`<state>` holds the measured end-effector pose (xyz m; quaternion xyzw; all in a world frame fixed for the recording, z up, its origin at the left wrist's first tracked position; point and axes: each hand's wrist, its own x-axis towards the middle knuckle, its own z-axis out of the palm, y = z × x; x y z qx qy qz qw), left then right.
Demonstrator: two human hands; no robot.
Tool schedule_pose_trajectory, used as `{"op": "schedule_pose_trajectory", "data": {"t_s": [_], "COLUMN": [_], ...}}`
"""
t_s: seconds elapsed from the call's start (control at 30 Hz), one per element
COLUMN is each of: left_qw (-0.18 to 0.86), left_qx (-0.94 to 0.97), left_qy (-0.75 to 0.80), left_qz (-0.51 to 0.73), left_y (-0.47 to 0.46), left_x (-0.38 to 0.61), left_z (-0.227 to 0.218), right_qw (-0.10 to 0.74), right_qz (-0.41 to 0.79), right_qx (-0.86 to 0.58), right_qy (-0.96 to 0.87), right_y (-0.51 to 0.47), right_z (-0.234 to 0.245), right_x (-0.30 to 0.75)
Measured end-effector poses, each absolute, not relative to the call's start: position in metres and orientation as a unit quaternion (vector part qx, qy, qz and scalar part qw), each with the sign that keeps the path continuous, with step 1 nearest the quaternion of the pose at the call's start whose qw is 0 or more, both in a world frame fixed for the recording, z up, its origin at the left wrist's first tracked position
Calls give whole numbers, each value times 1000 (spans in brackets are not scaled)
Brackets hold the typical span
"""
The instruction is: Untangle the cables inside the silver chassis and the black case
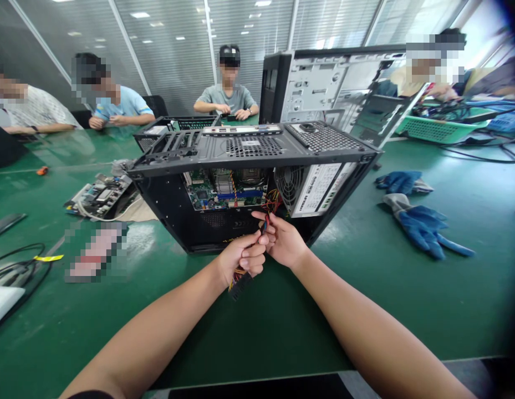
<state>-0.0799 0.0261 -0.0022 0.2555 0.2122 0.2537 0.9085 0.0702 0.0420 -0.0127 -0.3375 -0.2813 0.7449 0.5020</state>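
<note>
A black computer case (249, 152) lies before me with its open side facing my hands. Inside are a green motherboard (203, 197) and, at the right, a power supply (317, 191) with a white label and a round fan grille. My left hand (244, 257) is closed round a bundle of power supply cables (239, 272), and a black multi-pin connector (240, 287) hangs below the fist. My right hand (284, 238) pinches the same coloured cables just above, beside the left fingers. Where the bundle runs between the hands, the fingers partly hide it.
Blue-grey work gloves (421, 221) lie on the green table (407, 310) at right. Behind stands another open case (315, 83); a green basket (446, 127) holds cables. At left are a loose circuit board (101, 197) and black cables (22, 266). Several people sit around the table.
</note>
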Motion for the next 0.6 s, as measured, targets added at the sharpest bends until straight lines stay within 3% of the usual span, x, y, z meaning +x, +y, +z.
{"op": "schedule_pose_trajectory", "data": {"t_s": [0.4, 0.6], "left_qw": [898, 831], "left_qx": [300, 364], "left_qy": [207, 301], "left_qz": [245, 293], "left_y": [30, 26], "left_x": [-83, -79], "left_z": [-8, -9], "right_qw": [517, 542], "right_qz": [739, 712], "right_qx": [-323, -343], "right_qy": [-287, -288], "right_y": [45, 39], "right_z": [-21, -15], "right_x": [66, 60]}}
